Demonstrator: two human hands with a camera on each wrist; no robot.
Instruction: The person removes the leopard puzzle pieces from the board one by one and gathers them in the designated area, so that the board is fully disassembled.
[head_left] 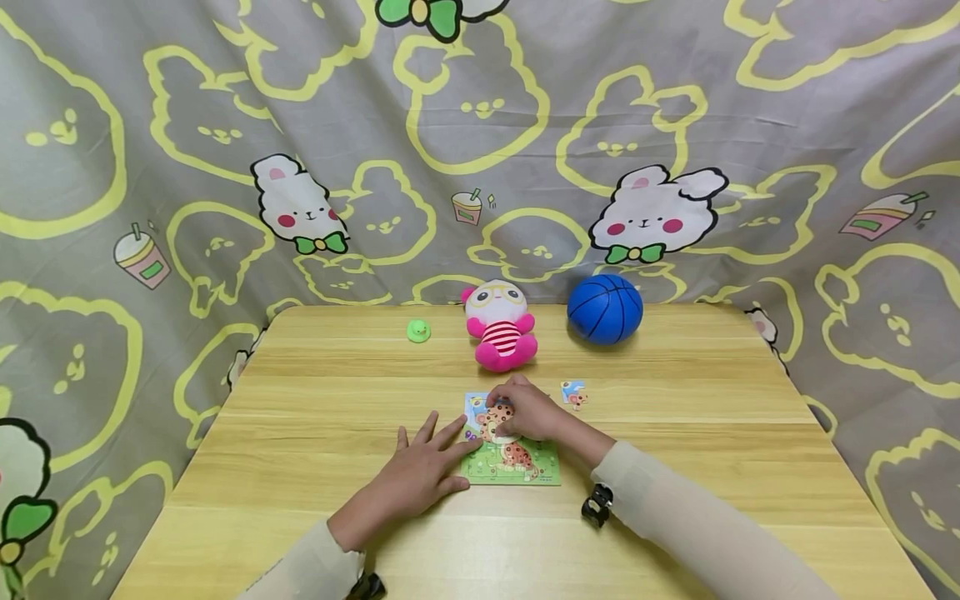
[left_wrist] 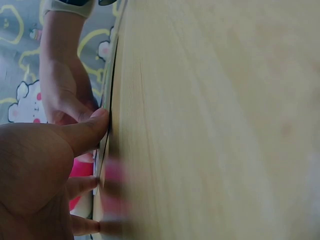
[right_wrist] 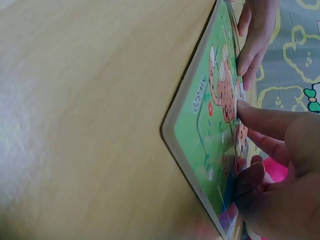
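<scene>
One puzzle (head_left: 517, 457), flat on table (head_left: 300, 417): your left hand (head_left: 420, 471) spread at its edge, your right hand (head_left: 531, 411) bent over it, pinch unclear; seemingly mid-assembly, next likely needing the loose piece (head_left: 573, 391) beyond.

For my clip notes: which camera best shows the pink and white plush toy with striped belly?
Head view: the plush toy shows whole, unobstructed. Left wrist: reddish patches behind the left hand; right wrist: pink patches behind the right hand.
</scene>
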